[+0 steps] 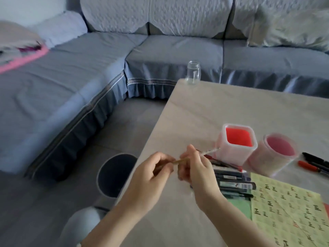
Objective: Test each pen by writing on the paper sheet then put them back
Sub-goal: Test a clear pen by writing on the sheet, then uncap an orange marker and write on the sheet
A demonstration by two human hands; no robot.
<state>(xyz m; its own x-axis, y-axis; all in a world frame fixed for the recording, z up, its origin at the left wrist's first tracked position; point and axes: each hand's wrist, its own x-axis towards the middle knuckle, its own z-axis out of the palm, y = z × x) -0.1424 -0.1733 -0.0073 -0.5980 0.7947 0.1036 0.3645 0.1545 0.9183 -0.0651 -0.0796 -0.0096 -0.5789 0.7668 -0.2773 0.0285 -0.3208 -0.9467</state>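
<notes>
— Where's the pen (pixel 210 151)?
— Above the table (pixel 204 107), slanting from my left hand (pixel 156 170) up-right through my right hand (pixel 195 170); both pinch it.
— The paper sheet (pixel 284 202)?
— Down-right, nearer my right hand.

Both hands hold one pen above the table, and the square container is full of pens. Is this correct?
Not quite. The head view shows the square container empty; the pens lie piled beside it. The left hand and right hand do hold one pen.
</notes>
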